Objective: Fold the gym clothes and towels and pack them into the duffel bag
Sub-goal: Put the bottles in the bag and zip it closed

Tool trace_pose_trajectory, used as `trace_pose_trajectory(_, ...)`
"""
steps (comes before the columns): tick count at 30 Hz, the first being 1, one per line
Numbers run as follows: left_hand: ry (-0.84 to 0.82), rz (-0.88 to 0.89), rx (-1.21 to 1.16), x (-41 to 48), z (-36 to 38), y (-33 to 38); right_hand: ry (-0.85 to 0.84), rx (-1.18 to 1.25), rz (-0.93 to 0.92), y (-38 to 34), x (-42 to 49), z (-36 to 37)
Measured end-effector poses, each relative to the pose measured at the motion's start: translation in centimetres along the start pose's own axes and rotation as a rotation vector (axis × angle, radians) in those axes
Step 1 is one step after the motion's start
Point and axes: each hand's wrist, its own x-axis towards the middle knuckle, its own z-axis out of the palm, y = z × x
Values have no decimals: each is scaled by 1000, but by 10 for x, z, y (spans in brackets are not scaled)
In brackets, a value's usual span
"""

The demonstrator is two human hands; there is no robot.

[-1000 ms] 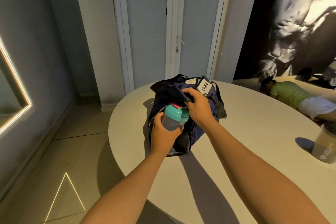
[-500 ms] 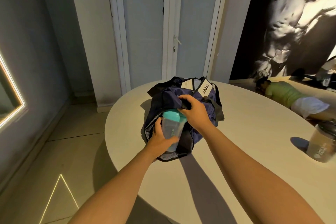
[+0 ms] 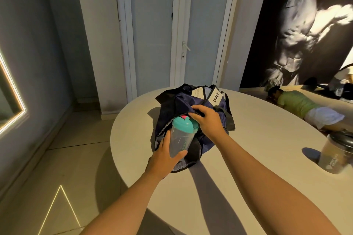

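Since a second ago the left grip [image 3: 164, 155] has slid down the shaker bottle [image 3: 181, 139], baring more of its clear body. It now wraps the base, thumb up one side, forearm stretched forward. The right grip [image 3: 208, 120], knuckles up, pinches navy fabric at the mouth of the duffel bag [image 3: 177, 105], right beside the bottle's teal lid. One bag sits near the left end of the counter [image 3: 248, 139]. There are two shakers: the second shaker [image 3: 336, 156], dark-lidded, stands well apart to the right. One green garment [image 3: 294, 101] and one white garment [image 3: 322, 116] lie touching at the far right.
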Motion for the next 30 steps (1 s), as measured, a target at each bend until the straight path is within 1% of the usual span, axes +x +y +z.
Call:
trace_pose_trajectory(3,20,-27,38,-2,2,3,-23,36,20,-9,3,-5)
trace_pose_trajectory(6,43,-44,42,-3,4,7,-41,-12,34,-10,5,-2)
trace_pose_trajectory(8,61,-48,54,-3,4,9,-8,-35,40,-9,6,2)
trace_pose_trajectory(12,88,-69,120,0,5,17,110,-30,28,-13,10,7)
trace_pose_trajectory(16,134,-135,192,8,9,25,153,9,12,-22,13,9)
trace_pose_trajectory(19,137,-195,218,16,8,29,179,42,9,-24,15,11)
trace_pose_trajectory(23,137,-314,202,24,7,38,181,27,-12,-24,18,15)
trace_pose_trajectory(25,150,-343,173,28,7,38,178,18,-2,-21,15,18)
trace_pose_trajectory(28,198,-333,94,30,8,32,144,21,35,-12,11,21)
trace_pose_trajectory(30,221,-273,70,25,7,29,134,17,43,-9,7,22)
